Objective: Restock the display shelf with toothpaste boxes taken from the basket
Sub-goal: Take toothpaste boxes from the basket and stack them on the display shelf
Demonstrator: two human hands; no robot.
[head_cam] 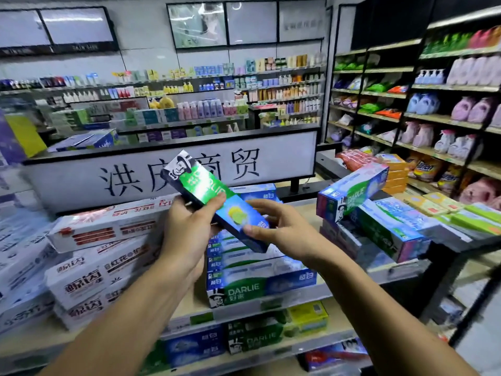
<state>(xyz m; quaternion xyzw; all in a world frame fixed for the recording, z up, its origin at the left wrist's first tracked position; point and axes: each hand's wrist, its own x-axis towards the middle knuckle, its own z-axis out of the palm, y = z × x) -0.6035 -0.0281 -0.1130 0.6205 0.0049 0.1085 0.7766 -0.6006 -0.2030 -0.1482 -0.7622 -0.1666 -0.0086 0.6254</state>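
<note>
A green and blue Darlie toothpaste box [208, 196] is held tilted above the display shelf [244, 308], one end up and to the left. My left hand [187, 232] grips it around the middle. My right hand [279, 226] holds its lower right end with thumb and fingers. Under the box sits a stack of blue and green Darlie boxes [260, 278]. White and red toothpaste boxes [103, 256] are piled to the left. More Darlie boxes [360, 213] lie slanted on the right. No basket is in view.
A white sign with black characters [173, 172] stands behind the shelf. Lower shelf levels hold more toothpaste boxes [252, 337]. At right, tall dark shelving [433, 112] carries detergent bags and bottles. Far shelves along the back wall hold toiletries.
</note>
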